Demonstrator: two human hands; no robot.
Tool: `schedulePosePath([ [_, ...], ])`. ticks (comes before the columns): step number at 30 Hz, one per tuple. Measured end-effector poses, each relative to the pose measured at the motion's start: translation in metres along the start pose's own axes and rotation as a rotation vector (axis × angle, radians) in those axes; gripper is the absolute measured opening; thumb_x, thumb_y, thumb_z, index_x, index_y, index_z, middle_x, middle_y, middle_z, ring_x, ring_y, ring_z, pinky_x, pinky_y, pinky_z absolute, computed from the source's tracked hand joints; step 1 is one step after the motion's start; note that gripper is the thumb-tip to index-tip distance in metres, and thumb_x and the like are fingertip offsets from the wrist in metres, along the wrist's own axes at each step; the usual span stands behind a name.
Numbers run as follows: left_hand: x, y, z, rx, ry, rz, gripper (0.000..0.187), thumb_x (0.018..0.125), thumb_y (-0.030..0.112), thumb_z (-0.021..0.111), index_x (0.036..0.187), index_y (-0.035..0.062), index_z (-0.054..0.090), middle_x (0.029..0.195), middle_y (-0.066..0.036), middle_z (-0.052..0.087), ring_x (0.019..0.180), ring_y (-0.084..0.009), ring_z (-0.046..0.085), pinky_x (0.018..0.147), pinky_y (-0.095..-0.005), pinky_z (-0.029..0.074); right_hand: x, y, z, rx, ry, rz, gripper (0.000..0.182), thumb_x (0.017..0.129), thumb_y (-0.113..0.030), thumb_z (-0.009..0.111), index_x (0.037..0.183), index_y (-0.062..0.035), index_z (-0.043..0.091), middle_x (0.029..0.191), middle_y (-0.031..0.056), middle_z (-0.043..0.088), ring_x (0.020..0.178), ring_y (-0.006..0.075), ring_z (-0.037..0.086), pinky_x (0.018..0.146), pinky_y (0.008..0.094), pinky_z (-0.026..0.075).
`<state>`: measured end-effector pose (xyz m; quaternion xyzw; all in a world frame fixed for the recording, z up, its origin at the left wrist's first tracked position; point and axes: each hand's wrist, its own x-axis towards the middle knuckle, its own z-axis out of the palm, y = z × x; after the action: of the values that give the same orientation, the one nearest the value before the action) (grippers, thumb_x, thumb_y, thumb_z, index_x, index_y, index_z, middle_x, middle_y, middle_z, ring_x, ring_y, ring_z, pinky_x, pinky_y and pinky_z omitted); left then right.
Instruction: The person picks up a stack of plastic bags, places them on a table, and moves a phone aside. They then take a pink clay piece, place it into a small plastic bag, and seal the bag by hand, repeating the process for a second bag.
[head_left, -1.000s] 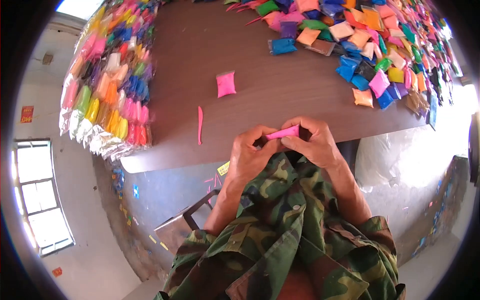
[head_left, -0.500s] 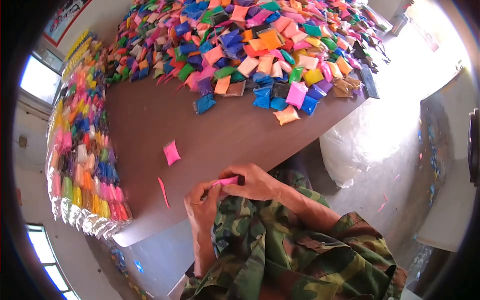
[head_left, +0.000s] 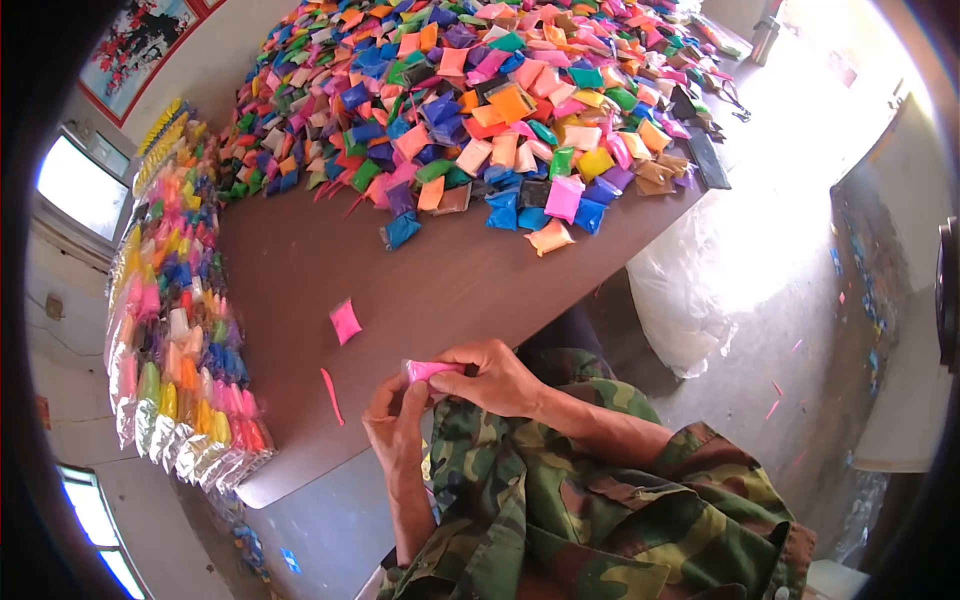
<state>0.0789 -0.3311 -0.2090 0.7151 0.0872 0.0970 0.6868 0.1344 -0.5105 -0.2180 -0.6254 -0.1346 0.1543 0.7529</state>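
Note:
Both hands meet at the table's near edge around a small pink packet point(head_left: 428, 370) in clear wrap. My left hand point(head_left: 396, 412) grips its lower left side between thumb and fingers. From the right, my right hand point(head_left: 497, 378) pinches the same packet, thumb on top. Another pink packet point(head_left: 345, 321) lies on the brown table point(head_left: 290, 270), up and left of my hands. A thin pink strip point(head_left: 332, 396) rests on the table to the left of my left hand.
A large heap of colourful packets point(head_left: 480, 110) covers the table's far side. Bundled packets in clear bags point(head_left: 185, 370) line the left edge. A white plastic bag point(head_left: 680, 290) stands on the floor at right, and a dark flat object point(head_left: 708, 160) lies by the heap.
The held packet has turned and shifted slightly left, showing more of its pink face and clear wrap. My right hand has moved left with it. The whole view has shifted a little.

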Motion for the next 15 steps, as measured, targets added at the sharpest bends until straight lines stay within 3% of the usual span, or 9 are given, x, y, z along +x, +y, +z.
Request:
schedulePosePath([
  [4,-0.001,0.001,-0.008,0.249,0.023,0.070,0.013,0.098,0.008,0.076,0.104,-0.0039,0.076,0.093,-0.005,0.076,0.080,-0.0122,0.069,0.073,-0.0289,0.057,-0.007,-0.001,0.004,-0.100,-0.018,0.014,0.021,0.097,-0.016,0.074,0.111,-0.0008,0.078,0.080,0.0043,0.071,0.071,0.0069,0.059,0.062,0.0309,0.049],
  [7,-0.003,0.017,-0.008,0.543,-0.039,0.312,0.010,0.097,0.007,0.076,0.099,-0.0034,0.075,0.092,-0.004,0.075,0.078,-0.0106,0.067,0.070,-0.0281,0.055,-0.003,-0.011,-0.008,-0.261,-0.109,-0.069,0.025,0.098,-0.019,0.073,0.114,-0.0011,0.078,0.080,0.0042,0.071,0.072,0.0073,0.059,0.063,0.0307,0.049],
  [10,-0.004,0.028,-0.006,0.551,-0.060,0.365,0.010,0.096,0.007,0.077,0.099,-0.0024,0.075,0.092,-0.004,0.075,0.077,-0.0107,0.067,0.070,-0.0274,0.054,0.002,-0.015,-0.014,-0.255,-0.189,-0.145,0.027,0.102,-0.023,0.073,0.118,-0.0020,0.078,0.082,0.0018,0.071,0.074,0.0068,0.058,0.065,0.0283,0.048],
  [13,-0.008,0.026,-0.008,0.235,-0.013,0.069,0.016,0.096,0.011,0.080,0.103,-0.0021,0.076,0.091,-0.005,0.075,0.076,-0.0120,0.067,0.071,-0.0277,0.055,0.002,-0.021,-0.015,-0.214,-0.180,-0.094,0.024,0.101,-0.021,0.073,0.113,-0.0006,0.078,0.079,0.0024,0.068,0.073,0.0069,0.057,0.064,0.0288,0.048],
  [15,-0.008,0.025,-0.002,0.019,0.030,0.049,0.023,0.096,0.020,0.081,0.103,-0.0013,0.074,0.086,-0.003,0.071,0.075,-0.0112,0.065,0.071,-0.0270,0.053,0.000,-0.020,-0.007,-0.081,-0.103,-0.068,0.022,0.098,-0.018,0.074,0.107,0.0009,0.078,0.073,0.0046,0.065,0.070,0.0077,0.056,0.061,0.0306,0.047],
])
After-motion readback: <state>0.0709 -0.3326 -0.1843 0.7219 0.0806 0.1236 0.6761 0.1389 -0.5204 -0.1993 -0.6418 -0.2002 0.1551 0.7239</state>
